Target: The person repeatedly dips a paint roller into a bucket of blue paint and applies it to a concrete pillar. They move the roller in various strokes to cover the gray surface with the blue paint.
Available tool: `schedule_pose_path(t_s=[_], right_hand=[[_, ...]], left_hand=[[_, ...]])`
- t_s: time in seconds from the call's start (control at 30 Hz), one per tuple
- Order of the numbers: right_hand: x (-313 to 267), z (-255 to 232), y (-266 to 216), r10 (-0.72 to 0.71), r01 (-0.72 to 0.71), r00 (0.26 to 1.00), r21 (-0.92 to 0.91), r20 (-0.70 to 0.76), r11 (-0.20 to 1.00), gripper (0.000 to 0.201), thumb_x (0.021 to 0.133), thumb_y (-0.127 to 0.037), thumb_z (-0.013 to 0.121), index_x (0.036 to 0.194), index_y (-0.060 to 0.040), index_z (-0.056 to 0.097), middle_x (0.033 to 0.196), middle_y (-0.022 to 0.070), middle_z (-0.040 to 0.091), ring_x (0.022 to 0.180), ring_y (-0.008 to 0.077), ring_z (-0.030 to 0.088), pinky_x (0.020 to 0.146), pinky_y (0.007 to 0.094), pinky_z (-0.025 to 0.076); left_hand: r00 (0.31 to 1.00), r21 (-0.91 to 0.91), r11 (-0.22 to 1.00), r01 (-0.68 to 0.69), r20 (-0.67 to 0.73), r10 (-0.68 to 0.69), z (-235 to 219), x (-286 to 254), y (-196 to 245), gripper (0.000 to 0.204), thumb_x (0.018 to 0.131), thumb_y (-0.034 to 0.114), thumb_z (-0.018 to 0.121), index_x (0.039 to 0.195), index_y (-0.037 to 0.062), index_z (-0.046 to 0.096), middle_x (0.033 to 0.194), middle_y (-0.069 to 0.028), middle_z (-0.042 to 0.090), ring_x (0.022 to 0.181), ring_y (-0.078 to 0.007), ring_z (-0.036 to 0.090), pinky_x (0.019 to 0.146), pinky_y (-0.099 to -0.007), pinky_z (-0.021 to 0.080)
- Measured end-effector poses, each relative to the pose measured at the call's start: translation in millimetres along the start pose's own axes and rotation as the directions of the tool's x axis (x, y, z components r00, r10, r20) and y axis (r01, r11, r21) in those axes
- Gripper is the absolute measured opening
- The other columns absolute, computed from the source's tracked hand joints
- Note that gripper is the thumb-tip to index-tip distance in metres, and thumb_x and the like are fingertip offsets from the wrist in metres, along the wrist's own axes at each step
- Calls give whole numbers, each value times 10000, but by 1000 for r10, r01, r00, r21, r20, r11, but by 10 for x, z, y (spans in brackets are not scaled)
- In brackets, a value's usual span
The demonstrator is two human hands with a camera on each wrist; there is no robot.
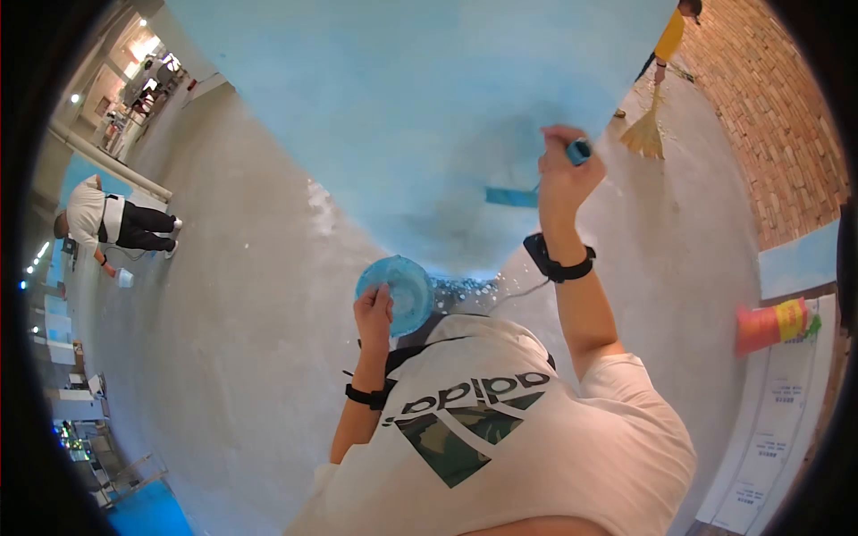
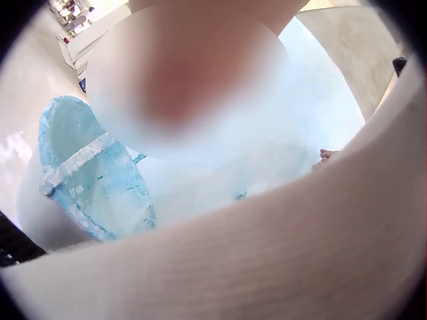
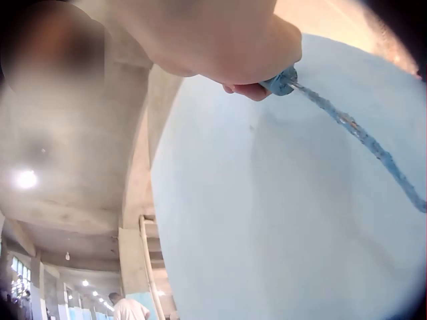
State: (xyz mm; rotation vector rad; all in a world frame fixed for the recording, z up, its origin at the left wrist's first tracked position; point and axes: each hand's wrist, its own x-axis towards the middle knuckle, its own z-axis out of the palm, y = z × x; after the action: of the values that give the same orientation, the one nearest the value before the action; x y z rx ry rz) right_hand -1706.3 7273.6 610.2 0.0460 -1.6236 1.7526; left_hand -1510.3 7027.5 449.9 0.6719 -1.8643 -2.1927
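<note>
Right hand: the right hand (image 1: 565,174) is raised against the blue wall (image 1: 420,107), its fingers curling round the blue handle of a paint roller (image 1: 578,151); in the right wrist view the same hand (image 3: 227,40) is gripping the paint-caked handle end (image 3: 280,82).
Roller frame: a thin metal rod (image 3: 360,133), coated and speckled with blue paint, is running from the handle down and to the right across the wall in the right wrist view.
Roller sleeve: a dark blue strip (image 1: 511,196) is lying flat on the wall, just lower left of the right hand; it is looking wetter and darker than the pale paint around it.
Left hand: the left hand (image 1: 374,313) is holding a small round paint tub (image 1: 398,290) by its rim, fingers curling over the edge, thumb side hidden.
Tub: it is sitting low in front of the chest, below the painted patch; it is light blue, smeared with paint inside and out; in the left wrist view the tub (image 2: 93,177) is showing a whitish crusted band across its side.
Wall: pale blue paint is covering the broad middle area, with bare grey concrete (image 1: 223,295) showing to the left and below.
Surroundings: a person in white (image 1: 98,219) is crouching at far left; a straw broom (image 1: 645,132) is hanging from another person's hand near the brick wall (image 1: 769,116); an orange cone (image 1: 769,326) is lying at right.
</note>
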Motion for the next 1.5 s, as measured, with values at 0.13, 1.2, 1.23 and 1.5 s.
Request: schedule_pose_path(t_s=[0.13,1.2,1.23,1.5], right_hand=[[-383,88,620,20,-17,999,-83,36,996,101,829,13,611,796,-28,698,572,-7,553,527,58,462,507,237,339],[134,292,-953,-88,92,996,343,-28,935,56,800,54,624,816,8,651,719,21,593,523,91,478,475,247,357],[56,384,-687,-64,64,998,242,-9,968,60,808,45,619,810,-2,656,707,7,588,543,91,479,505,248,369],[-939,603,782,-42,58,987,-100,157,993,87,836,20,603,820,-31,672,665,42,588,587,82,474,578,244,390]], left_hand=[[999,1,1000,12,-31,-12,-27,33,-45,252,996,172,560,995,-48,682,569,49,414,476,-34,339,452,-218,254],[996,-101,995,-21,-88,12,-267,-142,-235,233,997,156,559,976,-34,692,570,56,405,464,-24,321,426,-220,235],[995,-103,995,-19,-101,9,-290,-151,-247,233,997,156,559,976,-34,692,570,56,405,464,-24,321,426,-220,235],[990,-147,989,-1,-143,-20,-453,-245,-351,227,994,149,561,980,-36,692,583,57,417,469,-21,327,427,-214,240]])
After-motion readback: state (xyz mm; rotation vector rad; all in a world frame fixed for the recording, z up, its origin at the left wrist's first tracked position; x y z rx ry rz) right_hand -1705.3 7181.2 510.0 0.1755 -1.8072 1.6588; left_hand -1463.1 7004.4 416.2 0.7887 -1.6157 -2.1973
